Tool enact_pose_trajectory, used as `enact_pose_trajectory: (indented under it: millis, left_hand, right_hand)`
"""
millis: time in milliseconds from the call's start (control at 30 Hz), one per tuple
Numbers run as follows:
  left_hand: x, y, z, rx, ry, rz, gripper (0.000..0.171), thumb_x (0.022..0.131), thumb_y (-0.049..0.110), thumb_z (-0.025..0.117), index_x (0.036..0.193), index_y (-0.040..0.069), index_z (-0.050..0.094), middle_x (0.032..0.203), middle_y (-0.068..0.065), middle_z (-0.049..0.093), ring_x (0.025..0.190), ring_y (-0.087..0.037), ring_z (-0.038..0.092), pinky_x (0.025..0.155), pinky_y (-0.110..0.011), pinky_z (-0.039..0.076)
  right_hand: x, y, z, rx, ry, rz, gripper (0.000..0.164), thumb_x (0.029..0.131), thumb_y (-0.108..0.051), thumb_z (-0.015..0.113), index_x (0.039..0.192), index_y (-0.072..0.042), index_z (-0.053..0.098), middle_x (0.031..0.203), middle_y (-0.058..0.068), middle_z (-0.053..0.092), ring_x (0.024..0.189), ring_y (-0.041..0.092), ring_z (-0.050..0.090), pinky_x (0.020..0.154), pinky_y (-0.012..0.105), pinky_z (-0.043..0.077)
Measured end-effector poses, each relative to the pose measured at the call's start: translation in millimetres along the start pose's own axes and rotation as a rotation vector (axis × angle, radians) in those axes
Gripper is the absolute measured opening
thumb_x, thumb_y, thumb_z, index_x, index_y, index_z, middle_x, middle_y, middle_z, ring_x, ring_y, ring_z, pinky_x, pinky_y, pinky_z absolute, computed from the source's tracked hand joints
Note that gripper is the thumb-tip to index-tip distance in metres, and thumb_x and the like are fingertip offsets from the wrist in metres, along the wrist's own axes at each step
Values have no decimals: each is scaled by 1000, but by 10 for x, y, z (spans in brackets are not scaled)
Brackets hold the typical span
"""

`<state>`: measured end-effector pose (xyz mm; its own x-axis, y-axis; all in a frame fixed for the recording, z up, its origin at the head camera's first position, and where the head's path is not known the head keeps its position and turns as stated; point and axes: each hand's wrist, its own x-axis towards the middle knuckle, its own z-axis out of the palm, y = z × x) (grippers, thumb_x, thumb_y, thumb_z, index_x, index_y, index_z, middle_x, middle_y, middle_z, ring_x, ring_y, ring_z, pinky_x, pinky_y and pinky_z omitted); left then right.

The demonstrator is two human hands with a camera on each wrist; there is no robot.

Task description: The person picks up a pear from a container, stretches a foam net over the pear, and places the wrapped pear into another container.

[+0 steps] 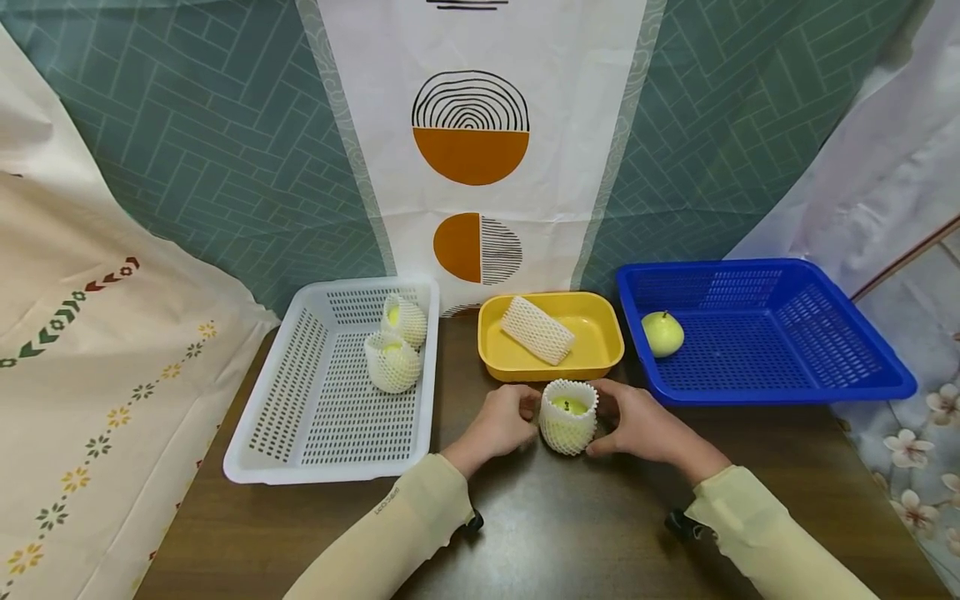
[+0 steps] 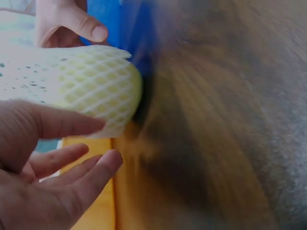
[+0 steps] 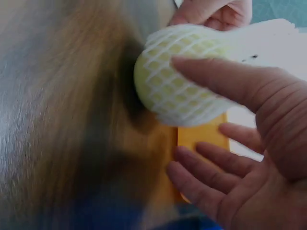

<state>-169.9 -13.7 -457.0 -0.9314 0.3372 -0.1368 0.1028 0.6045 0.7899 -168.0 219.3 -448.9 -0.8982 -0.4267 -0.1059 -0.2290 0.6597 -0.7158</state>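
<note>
A pear in a white foam net sleeve (image 1: 568,423) stands upright on the dark wooden table, its stem showing through the sleeve's open top. On its left side is my left hand (image 1: 504,423), thumb close to the net and fingers loosely spread in the left wrist view. Opposite it, my right hand (image 1: 637,423) flanks the pear, its thumb (image 3: 216,76) in front of the net and its fingers apart. Neither hand grips the pear; whether a thumb touches the net I cannot tell. The pear's rounded base pokes out below the mesh in both wrist views.
Behind the pear sits a yellow tray (image 1: 592,329) with a flat foam sleeve (image 1: 537,330) in it. A white basket (image 1: 258,400) at left holds two sleeved pears (image 1: 394,363). The blue basket (image 1: 795,387) at right contains one bare pear (image 1: 662,334).
</note>
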Motion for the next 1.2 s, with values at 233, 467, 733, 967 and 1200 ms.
enact_pose_trajectory:
  millis: [233,467,733,967,1200]
  left_hand:
    - [2,59,53,-24,-67,110,72,57,20,90,120,18,55,110,4,63,100,-9,60,85,-24,50]
    - [-4,-4,112,76,-47,108,74,56,25,90,122,19,56,108,7,63,96,-7,57,83,-24,48]
    - [-46,85,-112,-281,-77,124,76,61,24,88,128,22,52,115,7,63,97,-9,64,79,-25,54]
    - [-182,409,-503,-602,20,116,63,74,16,79,131,12,53,120,-8,62,93,-22,69,77,-32,56]
    - [-198,452,-549,-721,59,64,59,74,12,79,129,11,56,123,-9,62,102,-25,67,80,-32,55]
  right_hand:
    - [43,-81,165,35,60,-98,78,57,-52,84,125,-34,50,114,-17,60,103,6,56,92,37,48]
    - [59,-36,323,30,95,-44,78,54,-55,84,120,-28,53,105,-11,63,93,6,58,85,33,49]
    - [53,-212,148,154,145,-56,68,62,-51,82,118,-25,54,104,-8,63,90,11,60,78,30,52]
    - [140,-517,-87,472,133,-72,50,89,-35,62,133,-17,45,120,9,58,98,18,64,76,31,56]
    - [175,-678,-152,680,100,-33,51,92,-32,57,137,-16,41,125,13,54,102,19,64,80,39,55]
